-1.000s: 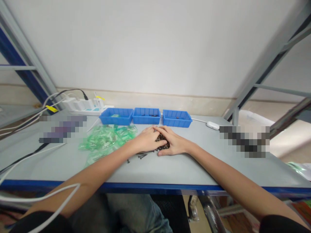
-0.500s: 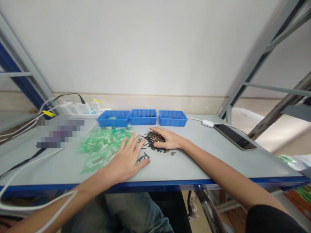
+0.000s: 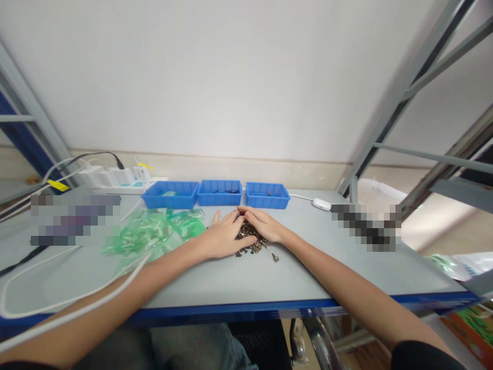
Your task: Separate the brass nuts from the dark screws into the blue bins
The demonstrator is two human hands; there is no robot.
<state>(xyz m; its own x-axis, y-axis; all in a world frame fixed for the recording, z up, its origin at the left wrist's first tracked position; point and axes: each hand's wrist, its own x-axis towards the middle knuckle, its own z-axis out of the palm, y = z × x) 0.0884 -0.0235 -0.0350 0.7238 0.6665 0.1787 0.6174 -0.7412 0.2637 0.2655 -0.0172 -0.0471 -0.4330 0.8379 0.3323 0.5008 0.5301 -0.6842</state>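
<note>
A pile of dark and brassy screws point(image 3: 249, 232) lies on the grey table between my two hands. My left hand point(image 3: 225, 237) rests flat against the pile's left side, its fingers stretched and thumb apart. From the right, my right hand point(image 3: 267, 225) curves around the pile with fingers extended, their tips meeting those of my left hand at the back. Part of the pile is hidden beneath both hands. One loose screw point(image 3: 275, 258) lies apart, in front of my right wrist. Green plastic bags point(image 3: 150, 231) with small parts inside lie left of my left hand.
Behind the pile stand three blue bins: a left bin point(image 3: 170, 201), a middle bin point(image 3: 220, 199) and a right bin point(image 3: 268, 202), with small items inside. A power strip point(image 3: 127, 187) sits at back left. A white cable point(image 3: 77, 311) crosses my left forearm.
My left hand has slid right from beside the bags to the pile, and the loose screws near it have been gathered in. My right hand stays around the pile. The view has shifted slightly.
</note>
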